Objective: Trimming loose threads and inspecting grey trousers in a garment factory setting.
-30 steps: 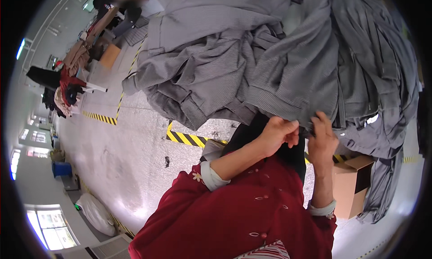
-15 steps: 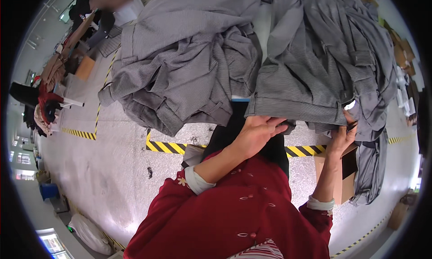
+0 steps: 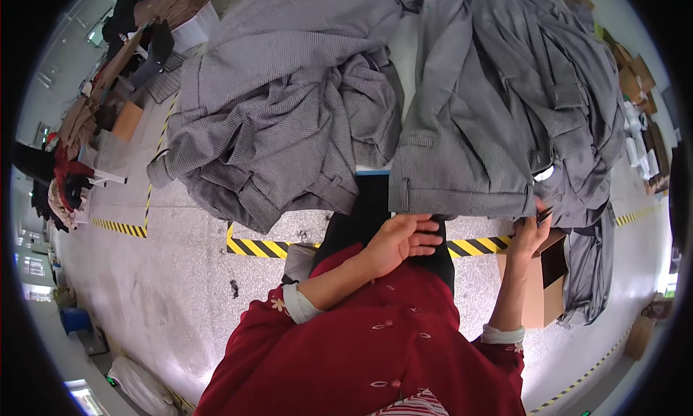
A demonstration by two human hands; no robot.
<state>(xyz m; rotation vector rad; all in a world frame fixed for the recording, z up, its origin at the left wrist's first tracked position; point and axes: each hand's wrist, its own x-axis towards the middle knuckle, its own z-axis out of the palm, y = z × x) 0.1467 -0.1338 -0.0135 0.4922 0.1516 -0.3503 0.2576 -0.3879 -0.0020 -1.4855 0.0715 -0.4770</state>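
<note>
A pair of grey, finely checked trousers (image 3: pixel 462 163) lies in front of me, its waistband edge with belt loops toward my body. Just below that edge is my left hand (image 3: pixel 406 241), open, its fingers apart and nothing in them. At the waistband's right corner, my right hand (image 3: pixel 530 235) is closed around small dark thread snips (image 3: pixel 545 214), whose pointed tips stick out beyond the fingers. Whether the right fingers also pinch the cloth is hard to see. To the left lies a crumpled heap of the same grey trousers (image 3: pixel 267 134).
More grey cloth (image 3: pixel 588 271) hangs down at the right, beside an open cardboard box (image 3: pixel 538 293) on the floor. Yellow-and-black tape (image 3: pixel 260 248) marks the floor. Dark and brown garments (image 3: pixel 76 127) are piled at the far left.
My left hand has come off the waistband edge and moved down, its fingers spreading. The trousers' front lies smoother. My right hand stays at the right corner with the snips.
</note>
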